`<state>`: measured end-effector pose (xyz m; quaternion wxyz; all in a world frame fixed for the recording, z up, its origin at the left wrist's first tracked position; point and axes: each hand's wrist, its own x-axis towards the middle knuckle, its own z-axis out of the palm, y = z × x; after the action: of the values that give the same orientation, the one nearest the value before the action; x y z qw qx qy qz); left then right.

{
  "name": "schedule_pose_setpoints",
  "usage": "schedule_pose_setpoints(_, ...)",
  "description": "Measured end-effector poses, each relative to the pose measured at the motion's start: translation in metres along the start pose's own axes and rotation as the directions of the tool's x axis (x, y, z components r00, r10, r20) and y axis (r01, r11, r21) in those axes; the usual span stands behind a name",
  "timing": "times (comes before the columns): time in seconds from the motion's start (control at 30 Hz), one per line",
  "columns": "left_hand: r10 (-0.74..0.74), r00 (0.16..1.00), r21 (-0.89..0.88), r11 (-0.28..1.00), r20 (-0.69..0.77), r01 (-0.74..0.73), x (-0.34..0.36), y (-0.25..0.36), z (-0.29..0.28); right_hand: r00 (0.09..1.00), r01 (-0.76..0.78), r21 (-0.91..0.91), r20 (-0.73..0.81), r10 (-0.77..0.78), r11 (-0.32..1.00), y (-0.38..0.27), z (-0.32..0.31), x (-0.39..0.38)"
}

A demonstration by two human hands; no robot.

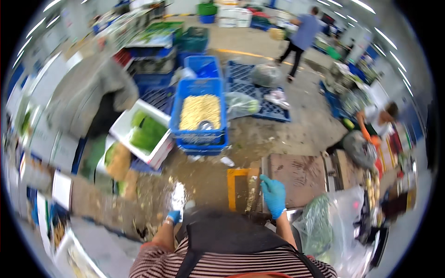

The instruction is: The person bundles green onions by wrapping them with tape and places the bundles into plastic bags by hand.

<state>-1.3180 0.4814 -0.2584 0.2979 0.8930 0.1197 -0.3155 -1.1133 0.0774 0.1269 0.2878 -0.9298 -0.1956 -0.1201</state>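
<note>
My right hand (274,195), in a blue glove, hovers at the left edge of a brown flat-topped platform (296,178). Its fingers are loosely bent and apart, and nothing shows in them. Lower on the left, my left hand (174,216), also blue-gloved, hangs close to my body above the wet floor. Its fingers are small and blurred, with a bright white patch (178,197) just beyond them; whether it grips anything cannot be made out. To the right of my right forearm lies a clear plastic bag (320,222) with green vegetables inside.
Ahead stands a blue crate (176,109) of pale yellow pieces with a metal bowl (205,125). Left of it, a white foam box (162,150) holds greens. Blue pallets (273,111) lie beyond. One person (303,34) walks far off; another (378,118) bends at the right.
</note>
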Motion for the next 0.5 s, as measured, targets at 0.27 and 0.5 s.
schedule_pose_setpoints(0.27, 0.163, 0.954, 0.427, 0.866, 0.251, -0.260, 0.000, 0.031, -0.059, 0.978, -0.128, -0.039, -0.171, 0.119, 0.991, 0.027, -0.028, -0.028)
schedule_pose_setpoints(0.5, 0.359, 0.840, 0.603, 0.585, 0.407, -0.542, 0.082, 0.049, -0.087, 0.949, -0.252, -0.126, -0.226, 0.220, 0.959, 0.076, -0.047, -0.063)
